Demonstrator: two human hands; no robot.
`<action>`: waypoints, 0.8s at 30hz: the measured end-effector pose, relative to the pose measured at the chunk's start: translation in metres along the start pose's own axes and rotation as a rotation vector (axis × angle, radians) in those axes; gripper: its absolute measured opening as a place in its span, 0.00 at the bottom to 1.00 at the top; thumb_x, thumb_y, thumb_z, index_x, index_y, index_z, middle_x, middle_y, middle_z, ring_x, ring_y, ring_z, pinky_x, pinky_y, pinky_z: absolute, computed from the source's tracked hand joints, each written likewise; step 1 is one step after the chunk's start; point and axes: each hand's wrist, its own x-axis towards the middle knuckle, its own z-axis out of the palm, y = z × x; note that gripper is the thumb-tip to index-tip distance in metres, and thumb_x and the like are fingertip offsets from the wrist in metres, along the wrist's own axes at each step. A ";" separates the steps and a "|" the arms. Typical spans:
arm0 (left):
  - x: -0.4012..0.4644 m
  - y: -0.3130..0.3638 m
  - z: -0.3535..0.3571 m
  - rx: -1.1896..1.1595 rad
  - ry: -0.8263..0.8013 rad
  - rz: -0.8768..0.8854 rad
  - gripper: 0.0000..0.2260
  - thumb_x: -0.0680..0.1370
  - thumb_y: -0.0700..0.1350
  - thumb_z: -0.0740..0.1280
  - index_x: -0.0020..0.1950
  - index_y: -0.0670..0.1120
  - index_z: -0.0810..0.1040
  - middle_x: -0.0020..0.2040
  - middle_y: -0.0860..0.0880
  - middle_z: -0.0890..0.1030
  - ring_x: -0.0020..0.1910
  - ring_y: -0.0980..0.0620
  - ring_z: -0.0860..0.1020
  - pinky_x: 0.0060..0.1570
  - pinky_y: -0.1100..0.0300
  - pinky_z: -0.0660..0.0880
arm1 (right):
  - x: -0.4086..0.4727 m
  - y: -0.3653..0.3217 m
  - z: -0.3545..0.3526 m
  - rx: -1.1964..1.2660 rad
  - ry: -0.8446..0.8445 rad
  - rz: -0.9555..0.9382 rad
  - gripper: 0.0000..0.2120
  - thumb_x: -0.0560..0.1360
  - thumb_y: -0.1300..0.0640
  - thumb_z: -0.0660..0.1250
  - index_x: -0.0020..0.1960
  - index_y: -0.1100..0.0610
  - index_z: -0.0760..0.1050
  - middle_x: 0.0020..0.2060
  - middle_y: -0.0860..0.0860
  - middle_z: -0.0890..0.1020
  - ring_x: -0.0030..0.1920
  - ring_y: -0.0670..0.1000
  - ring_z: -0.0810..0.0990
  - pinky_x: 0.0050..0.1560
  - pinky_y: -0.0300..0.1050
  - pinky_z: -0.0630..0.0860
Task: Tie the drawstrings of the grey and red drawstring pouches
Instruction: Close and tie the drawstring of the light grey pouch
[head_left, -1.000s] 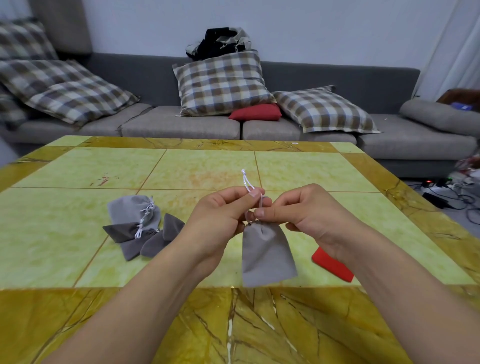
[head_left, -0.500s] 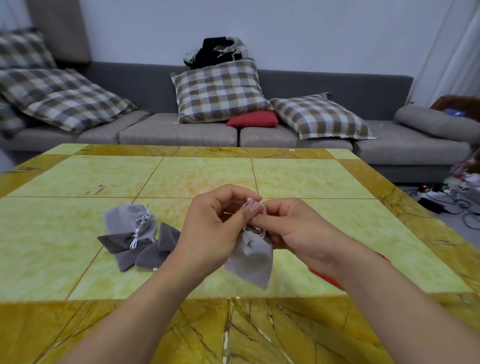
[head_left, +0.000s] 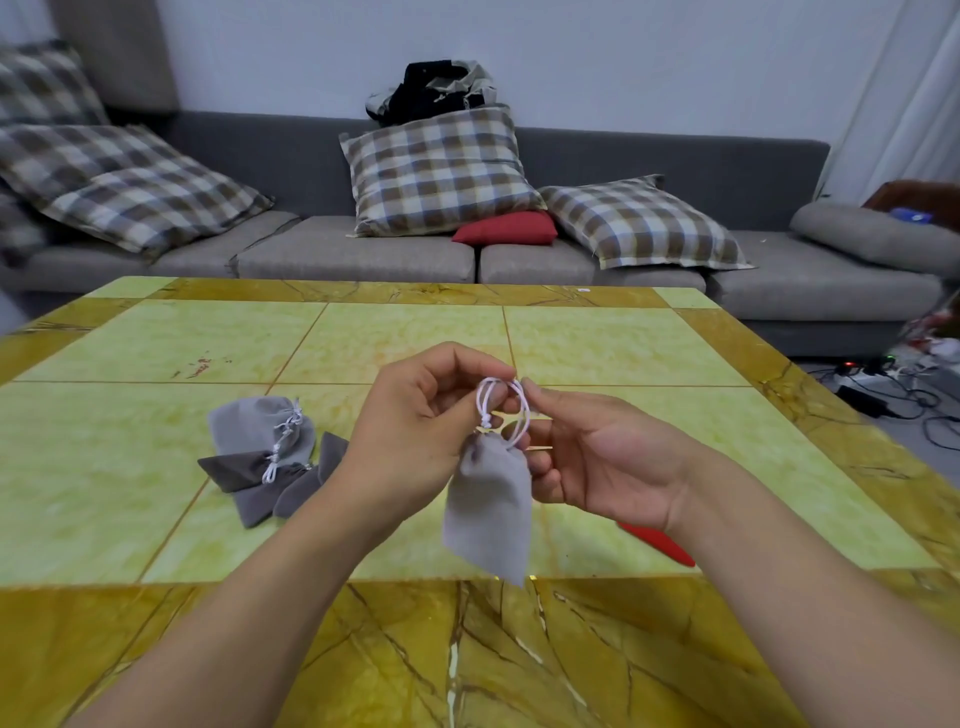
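Grey pouch (head_left: 489, 512): suspended above the worktop (head_left: 156, 415) by its white drawstring (head_left: 501, 410), loop formed, knot not yet cinched.
Risk: loop slipping free if either pinch slackens; uneven pull likely to jam the knot off-centre.
Left hand (head_left: 415, 431): curled, pinching the cord.
Right hand (head_left: 597, 457): fingertips pinching the loop's far side.
Red pouch (head_left: 660, 543): flat on the worktop, below the right wrist.

no readable text, no labels, brands, numbers or signs

Five grey pouches (head_left: 488, 512), one red pouch (head_left: 660, 543), two hands (head_left: 415, 441), five checked cushions (head_left: 439, 171).
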 end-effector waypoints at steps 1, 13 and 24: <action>0.000 0.001 0.000 -0.003 -0.007 -0.003 0.03 0.77 0.33 0.68 0.49 0.36 0.80 0.41 0.41 0.85 0.38 0.53 0.83 0.40 0.63 0.79 | 0.002 0.002 0.000 0.026 0.002 -0.020 0.15 0.77 0.49 0.66 0.59 0.57 0.77 0.38 0.52 0.76 0.32 0.47 0.71 0.29 0.37 0.73; 0.001 -0.001 0.005 -0.221 0.247 -0.222 0.09 0.80 0.46 0.65 0.47 0.43 0.82 0.46 0.48 0.85 0.46 0.54 0.82 0.49 0.59 0.79 | 0.006 -0.005 -0.005 -0.058 0.359 -0.260 0.14 0.80 0.51 0.63 0.40 0.59 0.74 0.36 0.53 0.81 0.31 0.47 0.77 0.29 0.37 0.74; 0.013 0.002 -0.006 -0.710 0.500 -0.436 0.09 0.83 0.43 0.61 0.46 0.42 0.77 0.36 0.49 0.84 0.27 0.60 0.74 0.29 0.70 0.74 | -0.001 -0.019 -0.009 0.091 0.300 -0.288 0.19 0.83 0.51 0.59 0.34 0.55 0.64 0.27 0.48 0.62 0.26 0.46 0.57 0.25 0.37 0.61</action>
